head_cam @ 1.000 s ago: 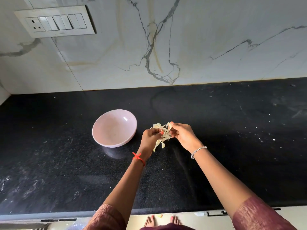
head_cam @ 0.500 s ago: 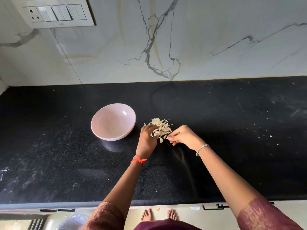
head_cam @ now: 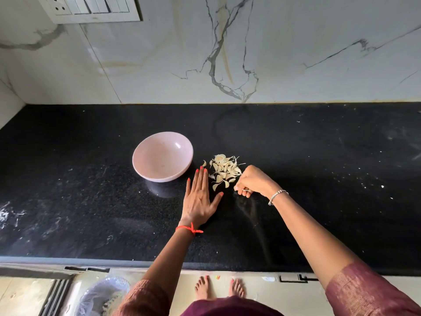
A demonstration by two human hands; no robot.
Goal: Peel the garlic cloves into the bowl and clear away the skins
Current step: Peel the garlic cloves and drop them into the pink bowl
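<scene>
Left hand (head_cam: 197, 199) flat, fingers spread; right hand (head_cam: 252, 182) pinches a scrap (head_cam: 245, 190) at four o'clock of the garlic skins (head_cam: 224, 171); light flakes could scatter.

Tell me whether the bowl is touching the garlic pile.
Apart. The head view shows a strip of bare black counter between the bowl and the nearest piece of the garlic pile.

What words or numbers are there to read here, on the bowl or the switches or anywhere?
None can be read. The pink bowl and the garlic skins are plain, the switch panel shows no lettering, and a coloured speck on the floor is too small to tell.
</scene>
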